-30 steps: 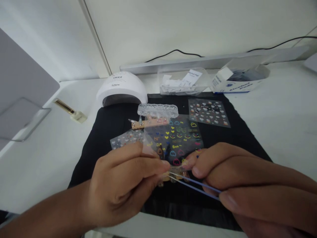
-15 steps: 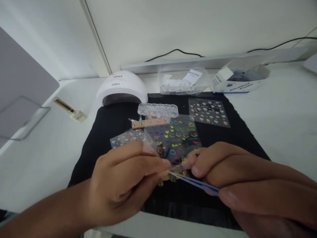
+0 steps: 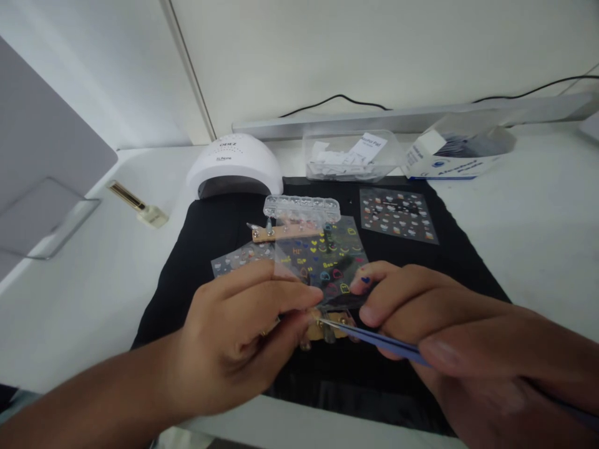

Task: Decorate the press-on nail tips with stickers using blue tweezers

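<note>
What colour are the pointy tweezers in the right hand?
The thin metal tweezers are blue, seen in the head view.

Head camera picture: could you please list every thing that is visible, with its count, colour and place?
black cloth mat: 1, black, centre of the white table.
white domed nail lamp: 1, white, mat's far left corner.
clear plastic tray of nail tips: 1, transparent, behind the sticker sheets.
clear sticker sheets: 3, multicoloured; one far right, one left, one held.
clear plastic tub: 1, by the wall.
white and blue cardboard box: 1, far right.
blue metal tweezers: 1, in the right hand's grip.
left hand: pinching the held sheet.
right hand: holding the tweezers.
</note>
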Motion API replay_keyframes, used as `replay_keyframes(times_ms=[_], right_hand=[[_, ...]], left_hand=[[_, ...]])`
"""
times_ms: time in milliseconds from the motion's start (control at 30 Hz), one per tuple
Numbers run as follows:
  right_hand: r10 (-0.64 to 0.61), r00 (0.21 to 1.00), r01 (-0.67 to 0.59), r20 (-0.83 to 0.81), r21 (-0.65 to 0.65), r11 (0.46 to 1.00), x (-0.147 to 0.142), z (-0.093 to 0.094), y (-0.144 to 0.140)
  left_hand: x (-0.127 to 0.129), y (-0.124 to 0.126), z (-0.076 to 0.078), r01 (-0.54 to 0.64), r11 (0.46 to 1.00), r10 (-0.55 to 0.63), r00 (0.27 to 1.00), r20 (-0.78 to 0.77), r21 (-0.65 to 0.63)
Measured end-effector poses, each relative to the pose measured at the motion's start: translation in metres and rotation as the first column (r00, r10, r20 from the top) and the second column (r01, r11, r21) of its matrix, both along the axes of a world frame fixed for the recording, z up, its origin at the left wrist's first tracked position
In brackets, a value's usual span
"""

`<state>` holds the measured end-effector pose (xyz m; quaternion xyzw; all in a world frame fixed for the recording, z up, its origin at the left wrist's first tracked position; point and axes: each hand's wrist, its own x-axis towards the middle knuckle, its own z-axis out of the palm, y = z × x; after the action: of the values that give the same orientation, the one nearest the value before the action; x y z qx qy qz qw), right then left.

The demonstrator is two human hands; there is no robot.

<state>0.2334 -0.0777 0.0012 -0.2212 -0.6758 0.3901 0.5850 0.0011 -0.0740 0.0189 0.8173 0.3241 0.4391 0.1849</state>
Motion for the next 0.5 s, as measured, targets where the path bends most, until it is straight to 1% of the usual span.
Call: replay_keyframes(times_ms=[67, 200, 267, 333, 367, 433, 467, 500], right_hand=[[0.053, 0.998, -0.053, 0.018, 0.000, 0.999, -0.003, 0.002, 0.001], [0.032, 0.999, -0.032, -0.021, -0.013, 0.999, -0.008, 0.009, 0.007], [0.052, 0.998, -0.052, -0.019, -0.010, 0.999, -0.007, 0.012, 0.010], [0.073, 0.997, -0.074, -0.024, -0.019, 0.997, -0.006, 0.013, 0.013], [0.065, 0.997, -0.066, -0.032, -0.034, 0.997, -0.006, 0.013, 0.014], [0.045, 0.998, -0.047, -0.049, -0.041, 0.998, -0.008, 0.012, 0.016], [0.051, 0.997, -0.053, -0.057, -0.031, 0.998, -0.009, 0.011, 0.017], [0.069, 0.996, -0.069, -0.061, -0.005, 0.998, -0.011, 0.010, 0.018]], left_hand=[[0.001, 0.001, -0.002, -0.015, 1.000, 0.015, 1.000, 0.009, 0.008], [0.004, 0.001, -0.003, -0.041, 0.999, 0.040, 0.998, 0.040, 0.025], [0.004, 0.002, -0.004, -0.055, 0.998, 0.053, 0.997, 0.047, 0.029], [0.001, 0.006, -0.005, -0.094, 0.995, 0.093, 0.995, 0.042, 0.030], [-0.001, 0.009, -0.006, -0.127, 0.992, 0.127, 0.991, 0.033, -0.002], [-0.008, 0.019, -0.010, -0.208, 0.969, 0.208, 0.978, -0.014, -0.136], [-0.012, 0.025, -0.012, -0.250, 0.939, 0.242, 0.968, -0.065, -0.237], [-0.016, 0.030, -0.014, -0.278, 0.909, 0.253, 0.960, -0.119, -0.311]])
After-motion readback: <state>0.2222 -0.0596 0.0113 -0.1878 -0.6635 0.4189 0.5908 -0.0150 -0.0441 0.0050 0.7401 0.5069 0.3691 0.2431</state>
